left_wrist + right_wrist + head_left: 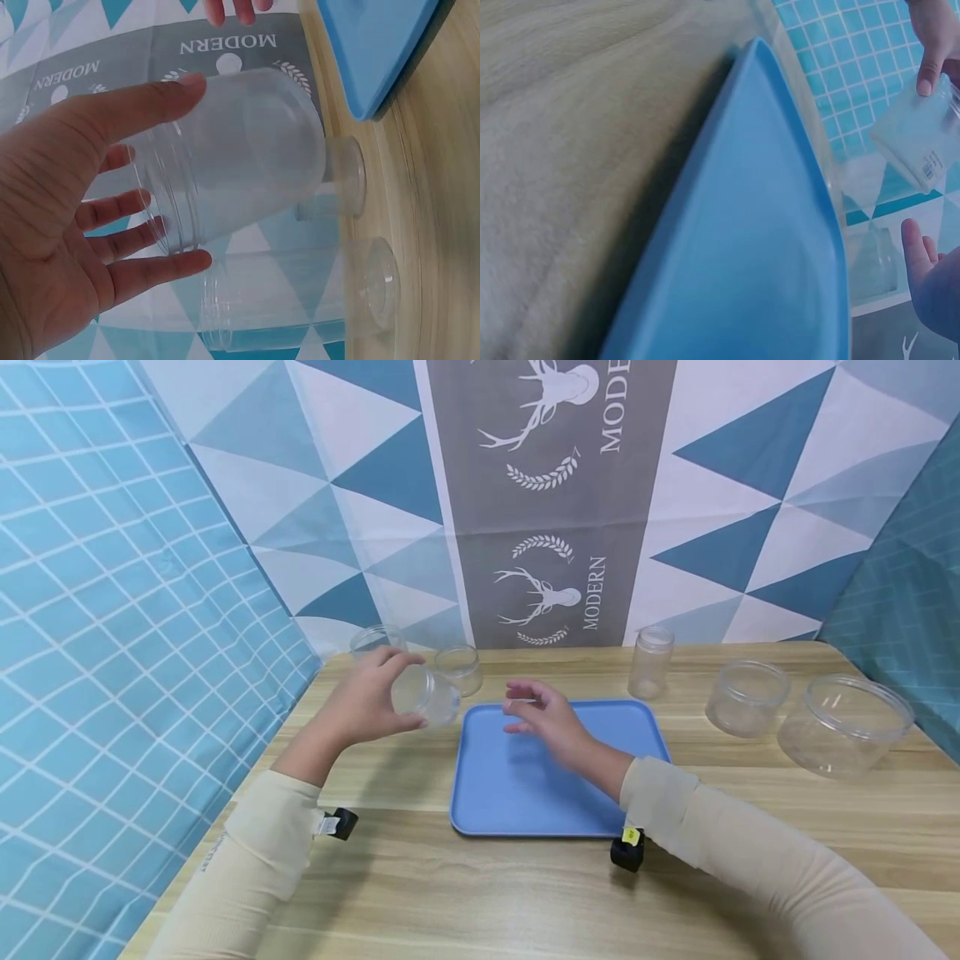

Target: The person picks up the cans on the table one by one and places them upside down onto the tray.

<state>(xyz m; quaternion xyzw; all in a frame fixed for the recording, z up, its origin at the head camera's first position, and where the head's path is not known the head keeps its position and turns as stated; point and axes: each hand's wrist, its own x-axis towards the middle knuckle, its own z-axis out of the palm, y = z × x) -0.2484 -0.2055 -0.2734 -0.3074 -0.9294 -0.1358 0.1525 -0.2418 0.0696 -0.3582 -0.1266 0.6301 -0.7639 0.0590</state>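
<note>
My left hand (369, 700) grips a clear plastic jar (251, 150) near its threaded mouth, thumb on one side and fingers on the other. The jar is tilted and held above the table, left of the blue tray (517, 789). In the right wrist view a small printed label shows on the held jar (915, 135). Over the tray's back part is my right hand (551, 722), its fingers loosely bent with nothing in them. A gap separates it from the jar.
Behind the held jar stand a short clear jar (460, 670) and a taller clear jar (372, 637). At the right are a slim clear jar (651, 664), a low wide jar (746, 702) and a larger wide one (843, 727). Patterned cloth (540, 502) hangs behind the table.
</note>
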